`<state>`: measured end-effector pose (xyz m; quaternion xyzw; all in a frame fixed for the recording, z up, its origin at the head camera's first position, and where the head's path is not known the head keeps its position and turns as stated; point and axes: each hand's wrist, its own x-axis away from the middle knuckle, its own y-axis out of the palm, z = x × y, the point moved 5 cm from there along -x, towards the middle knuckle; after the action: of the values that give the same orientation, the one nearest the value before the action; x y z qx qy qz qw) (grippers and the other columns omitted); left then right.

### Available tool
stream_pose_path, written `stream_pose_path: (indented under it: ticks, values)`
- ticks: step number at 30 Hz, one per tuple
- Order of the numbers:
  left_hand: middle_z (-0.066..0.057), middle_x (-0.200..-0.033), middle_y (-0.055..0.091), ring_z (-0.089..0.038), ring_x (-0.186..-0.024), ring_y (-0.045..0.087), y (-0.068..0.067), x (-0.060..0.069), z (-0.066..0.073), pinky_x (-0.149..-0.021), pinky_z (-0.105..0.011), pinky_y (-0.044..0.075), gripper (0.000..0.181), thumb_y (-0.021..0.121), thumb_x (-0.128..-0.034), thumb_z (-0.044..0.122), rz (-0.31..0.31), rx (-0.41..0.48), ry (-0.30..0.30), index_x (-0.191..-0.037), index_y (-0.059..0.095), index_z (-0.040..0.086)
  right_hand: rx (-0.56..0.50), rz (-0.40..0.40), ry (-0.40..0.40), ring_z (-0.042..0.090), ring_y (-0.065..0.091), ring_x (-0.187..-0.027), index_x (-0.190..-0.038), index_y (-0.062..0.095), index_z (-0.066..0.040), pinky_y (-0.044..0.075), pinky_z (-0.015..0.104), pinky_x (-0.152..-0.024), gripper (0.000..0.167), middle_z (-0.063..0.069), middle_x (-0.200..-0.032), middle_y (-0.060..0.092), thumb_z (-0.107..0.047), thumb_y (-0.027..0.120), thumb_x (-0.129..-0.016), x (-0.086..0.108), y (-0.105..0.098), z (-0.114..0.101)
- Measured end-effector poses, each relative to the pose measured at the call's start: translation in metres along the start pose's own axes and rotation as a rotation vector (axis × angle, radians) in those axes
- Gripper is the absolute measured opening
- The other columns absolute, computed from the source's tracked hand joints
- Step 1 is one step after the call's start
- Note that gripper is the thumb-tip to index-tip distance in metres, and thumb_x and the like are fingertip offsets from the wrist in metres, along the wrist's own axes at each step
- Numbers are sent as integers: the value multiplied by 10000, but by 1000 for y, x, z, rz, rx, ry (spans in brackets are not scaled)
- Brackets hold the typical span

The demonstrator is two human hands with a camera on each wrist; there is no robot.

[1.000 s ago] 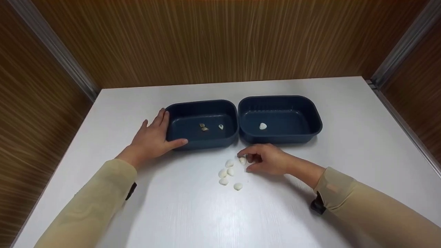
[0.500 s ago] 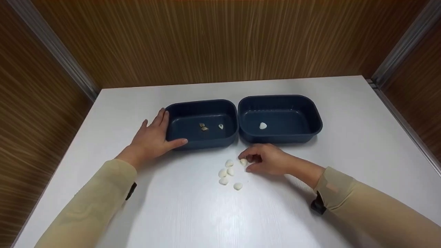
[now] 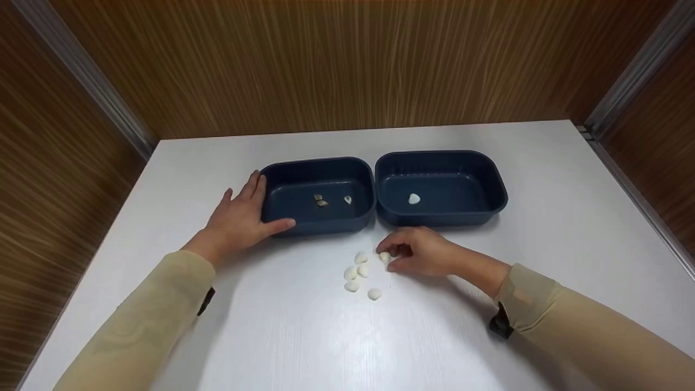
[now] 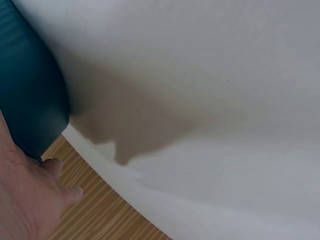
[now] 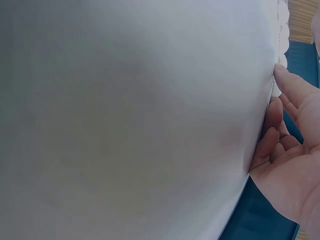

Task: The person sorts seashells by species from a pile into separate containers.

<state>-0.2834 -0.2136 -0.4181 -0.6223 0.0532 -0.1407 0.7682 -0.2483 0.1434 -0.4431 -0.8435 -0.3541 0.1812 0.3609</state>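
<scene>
Fingers fairly straight, my left hand [image 3: 239, 220] rests against the left end of the left blue container [image 3: 326, 225], its thumb along the front wall; the left wrist view shows part of this hand [image 4: 30, 195] beside the blue wall [image 4: 35, 85]. In front of the right blue container [image 3: 442, 219], my right hand [image 3: 423, 252] pinches a white shell [image 3: 385, 258] between thumb and index finger, low at the table, the other fingers curled. Several white shells [image 3: 361, 258] lie just left of it. The right wrist view shows my right hand [image 5: 295, 130] near white shells [image 5: 284, 30].
The two containers stand side by side on the white table [image 3: 260, 336]. Inside the left one lie two brown shells [image 3: 322, 203] and a pale one [image 3: 348, 200]; a white shell [image 3: 414, 199] lies in the right one. Wood-patterned panels [image 3: 358, 65] border the table.
The shell at my right fingertips has shifted slightly toward the thumb and the near side, with the index finger moving a little the same way. My left hand and both containers have stayed in place.
</scene>
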Motion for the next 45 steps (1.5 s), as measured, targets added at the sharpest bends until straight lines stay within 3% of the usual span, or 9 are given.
stream_pose_path:
  ticks: [13, 20, 24, 29, 36, 45]
  values:
    - [-227, -1762, -13, -361, -1621, 138, 0, -1, 2, -1261, -659, 78, 1314, 405, -889, 933, -7, -26, -12, -1673, 23, -49, -27, -3, -4, 112, 637, -852, -1085, 791, -87, 549, 274, -777, 195, -4, -962, 737, -28, 830, -903, 3, -2, -2]
    - [-230, -1761, -20, -370, -1620, 133, 0, -1, 2, -1258, -666, 72, 1321, 408, -885, 936, -9, -13, -10, -1672, 13, -50, 11, 29, -18, 187, 632, -857, -1029, 759, -100, 554, 343, -766, 185, 25, -936, 699, -36, 849, -881, 3, -1, -4]
    - [-222, -1763, -29, -365, -1624, 119, 0, -1, 0, -1260, -662, 64, 1329, 399, -878, 945, -14, -14, -16, -1674, 6, -44, 5, 47, -5, 181, 613, -819, -992, 742, -106, 525, 305, -734, 199, 11, -880, 671, -48, 877, -857, 4, -3, -4]
    - [-220, -1763, -24, -365, -1622, 134, 0, -1, -1, -1261, -659, 67, 1325, 400, -879, 944, -13, -13, -16, -1675, 6, -40, -13, 28, 20, 117, 598, -791, -987, 745, -115, 506, 250, -727, 197, -50, -850, 665, -63, 886, -859, 4, -4, -6]
    - [-234, -1760, -13, -379, -1615, 154, 0, 0, -1, -1253, -677, 73, 1325, 404, -884, 939, -2, -6, -8, -1671, 16, -54, 9, 6, -22, 96, 606, -780, -1027, 767, -100, 526, 262, -728, 166, -49, -845, 674, -38, 842, -891, 6, -6, -10]
    - [-231, -1760, -26, -366, -1624, 114, 0, -1, -1, -1257, -670, 60, 1314, 387, -891, 937, -17, -17, -12, -1672, 0, -46, 51, -23, -19, 55, 626, -787, -1021, 789, -95, 558, 272, -744, 175, -58, -869, 719, 22, 793, -891, 9, -7, -13]
